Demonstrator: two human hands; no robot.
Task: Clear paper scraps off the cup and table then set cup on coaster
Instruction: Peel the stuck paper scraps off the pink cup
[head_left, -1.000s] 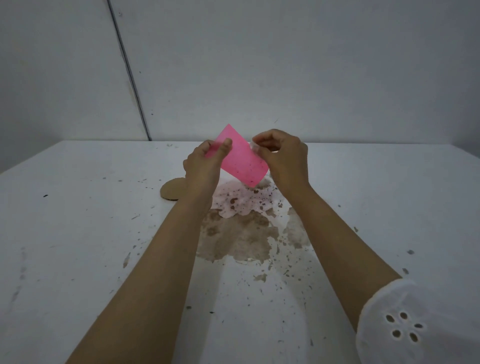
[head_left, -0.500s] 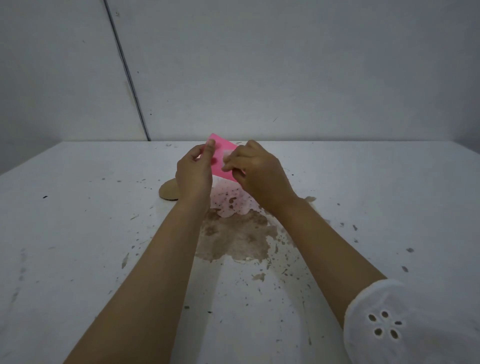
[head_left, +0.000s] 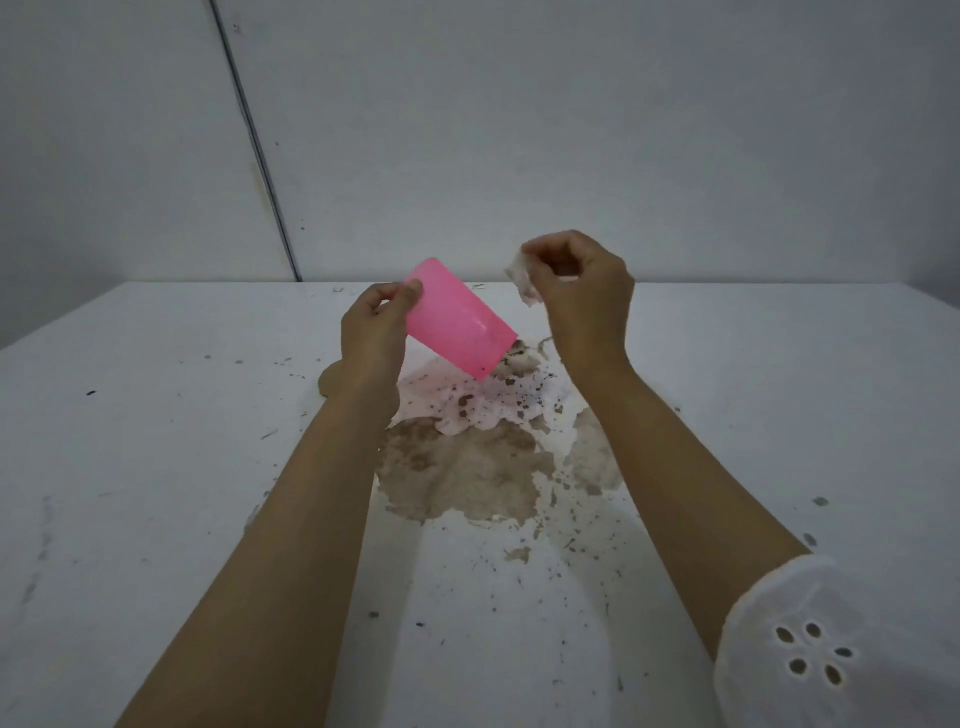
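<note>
The right arm (head_left: 691, 493) wears a white sleeve (head_left: 769, 613) with eyelet holes

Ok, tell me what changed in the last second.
The right hand came off the pink cup, moving up and right, and now pinches a white paper scrap. The left hand still holds the cup tilted above the stained paper. The coaster stays put.

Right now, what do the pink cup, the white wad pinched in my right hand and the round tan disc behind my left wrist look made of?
Pink tapered cup: likely plastic, smooth and slightly translucent, with a soft sheen.
White crumpled wad: probably tissue paper, matte, with ragged soft edges.
Round tan disc: perhaps cork or cardboard, matte; mostly hidden, so uncertain.
</note>
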